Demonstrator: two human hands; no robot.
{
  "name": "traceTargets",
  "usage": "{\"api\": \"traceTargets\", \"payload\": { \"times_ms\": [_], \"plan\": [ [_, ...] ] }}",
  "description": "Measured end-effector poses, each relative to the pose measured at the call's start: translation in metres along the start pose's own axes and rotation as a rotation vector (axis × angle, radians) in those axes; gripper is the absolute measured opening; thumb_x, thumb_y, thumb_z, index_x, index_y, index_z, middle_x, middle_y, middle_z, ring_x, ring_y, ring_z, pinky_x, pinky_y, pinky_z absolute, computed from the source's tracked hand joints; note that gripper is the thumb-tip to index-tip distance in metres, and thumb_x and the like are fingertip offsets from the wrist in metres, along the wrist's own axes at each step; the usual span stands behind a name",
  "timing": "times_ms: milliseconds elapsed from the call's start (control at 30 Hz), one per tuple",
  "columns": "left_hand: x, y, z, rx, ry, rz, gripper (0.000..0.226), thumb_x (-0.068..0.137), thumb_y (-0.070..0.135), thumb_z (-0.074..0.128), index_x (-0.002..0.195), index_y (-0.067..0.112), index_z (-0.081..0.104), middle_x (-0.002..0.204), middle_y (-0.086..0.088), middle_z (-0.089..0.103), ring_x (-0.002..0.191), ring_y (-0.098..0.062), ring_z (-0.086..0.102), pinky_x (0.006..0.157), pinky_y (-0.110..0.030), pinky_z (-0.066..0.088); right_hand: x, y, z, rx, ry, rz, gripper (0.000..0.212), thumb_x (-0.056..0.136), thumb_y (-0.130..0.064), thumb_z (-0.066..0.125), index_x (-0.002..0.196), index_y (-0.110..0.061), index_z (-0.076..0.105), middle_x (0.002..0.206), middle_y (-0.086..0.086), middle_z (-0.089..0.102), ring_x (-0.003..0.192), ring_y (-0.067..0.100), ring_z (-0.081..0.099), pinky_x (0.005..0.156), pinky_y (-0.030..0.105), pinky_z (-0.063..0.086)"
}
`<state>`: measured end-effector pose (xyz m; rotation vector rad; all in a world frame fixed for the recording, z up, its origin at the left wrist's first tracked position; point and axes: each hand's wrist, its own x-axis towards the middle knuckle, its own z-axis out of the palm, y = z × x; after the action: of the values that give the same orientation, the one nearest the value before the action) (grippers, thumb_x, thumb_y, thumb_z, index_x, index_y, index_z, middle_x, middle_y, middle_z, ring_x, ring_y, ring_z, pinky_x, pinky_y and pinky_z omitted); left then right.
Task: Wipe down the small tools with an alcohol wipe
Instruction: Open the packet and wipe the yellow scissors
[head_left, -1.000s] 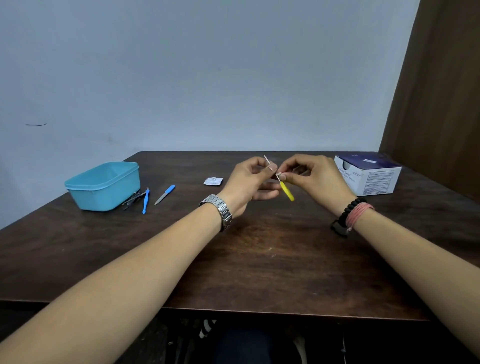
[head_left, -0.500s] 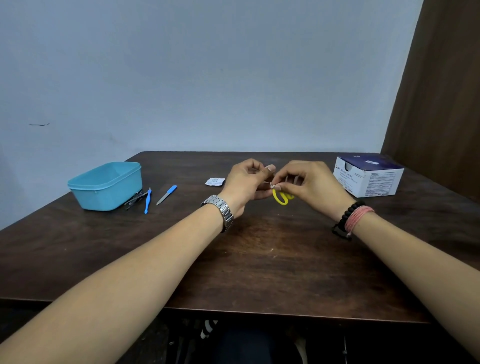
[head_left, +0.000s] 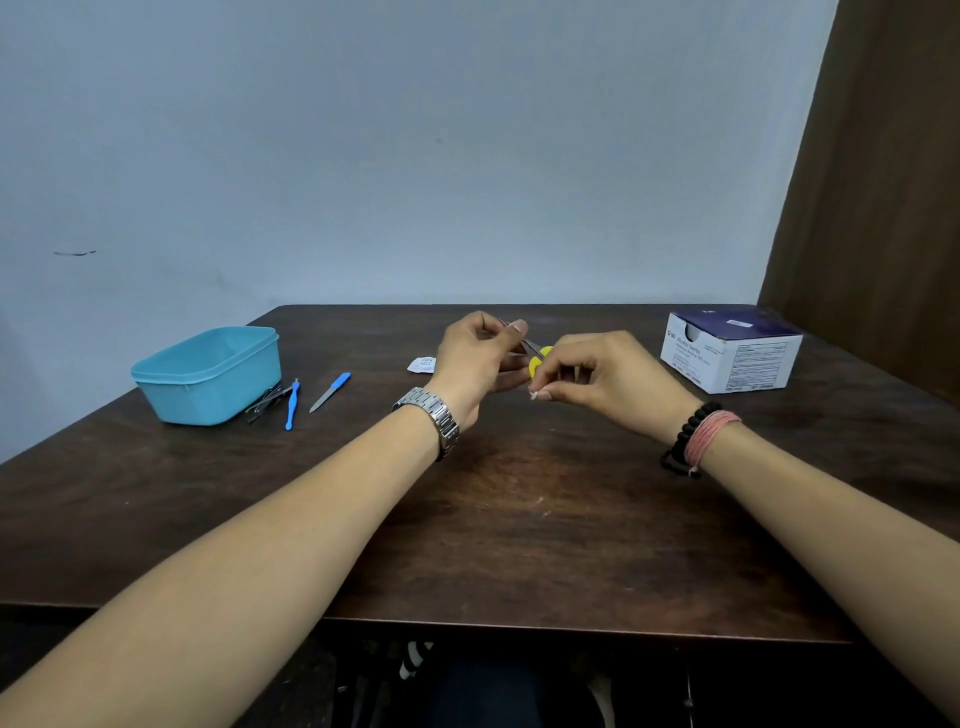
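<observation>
Your left hand pinches the yellow-handled scissors by the blades, right hand pinches the wipe; rub hard and they could slip or nick you.

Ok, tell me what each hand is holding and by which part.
Left hand pinches the small yellow-handled scissors by the metal blades. Right hand pinches a white wipe against the yellow handle.

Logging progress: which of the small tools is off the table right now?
The yellow-handled scissors, held between both hands. The blue pick, blue-handled file and metal tools lie by the tub.
</observation>
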<state>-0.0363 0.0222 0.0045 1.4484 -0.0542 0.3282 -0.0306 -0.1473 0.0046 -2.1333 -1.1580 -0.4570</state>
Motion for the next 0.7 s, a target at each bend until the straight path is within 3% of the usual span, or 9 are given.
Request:
{"api": "traceTargets", "payload": {
  "times_ms": [433,700],
  "plan": [
    [-0.002,0.001,0.004,0.015,-0.114,-0.024,0.023,0.093,0.016,0.063,0.076,0.011,0.048,0.085,-0.012,0.059,0.061,-0.016,0.064,0.054,-0.025,0.056,0.002,0.009,-0.005,-0.01,0.254,0.153,0.006,0.077,-0.013,0.077,0.079,-0.016,0.074,0.071,-0.002,0.066,0.06,0.008,0.051,0.058,0.014,0.039],
    [-0.001,0.001,0.004,0.009,-0.095,-0.014,0.023,0.092,0.017,0.064,0.076,0.011,0.049,0.081,-0.007,0.059,0.06,-0.016,0.064,0.058,-0.026,0.057,0.002,0.015,-0.006,-0.035,0.3,0.219,0.006,0.079,-0.014,0.076,0.078,-0.019,0.072,0.064,-0.009,0.063,0.057,0.004,0.048,0.055,0.013,0.038]
  ]
}}
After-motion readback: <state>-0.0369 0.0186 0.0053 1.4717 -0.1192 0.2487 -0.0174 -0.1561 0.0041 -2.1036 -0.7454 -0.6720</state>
